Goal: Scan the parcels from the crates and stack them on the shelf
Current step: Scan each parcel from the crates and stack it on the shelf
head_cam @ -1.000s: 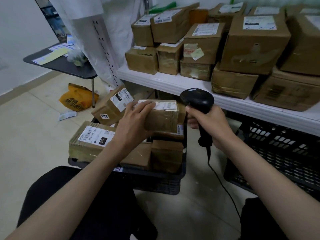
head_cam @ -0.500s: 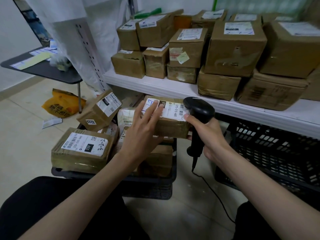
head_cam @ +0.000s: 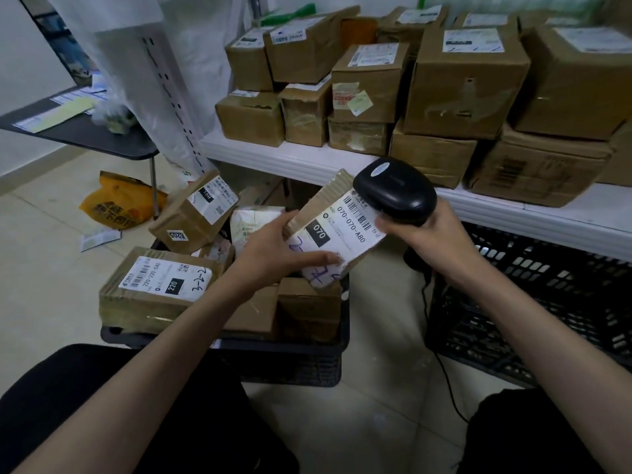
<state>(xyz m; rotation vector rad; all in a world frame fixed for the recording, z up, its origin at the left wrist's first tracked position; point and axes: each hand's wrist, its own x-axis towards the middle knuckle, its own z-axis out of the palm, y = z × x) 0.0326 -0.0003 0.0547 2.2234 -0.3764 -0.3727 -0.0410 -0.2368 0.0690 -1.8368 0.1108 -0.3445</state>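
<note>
My left hand (head_cam: 273, 254) grips a small brown parcel (head_cam: 337, 230) tilted up above the black crate (head_cam: 284, 354), its white label marked 070 facing me. Fingers wrap the parcel's left edge and one lies across the label's lower part. My right hand (head_cam: 431, 230) grips the black corded barcode scanner (head_cam: 393, 189), whose head hangs just over the label's barcode end. Several more labelled parcels fill the crate, among them one marked 220 (head_cam: 157, 285). The white shelf (head_cam: 307, 159) behind holds several stacked brown boxes (head_cam: 461, 83).
A second black crate (head_cam: 547, 302) stands under the shelf at right, with the scanner cord trailing down beside it. A dark round table (head_cam: 85, 131) with papers is at back left, and a yellow bag (head_cam: 116, 203) lies on the tiled floor. My knees frame the bottom.
My left hand lifted the parcel off the pile and turned its label up toward me. The scanner in my right hand came in over the barcode.
</note>
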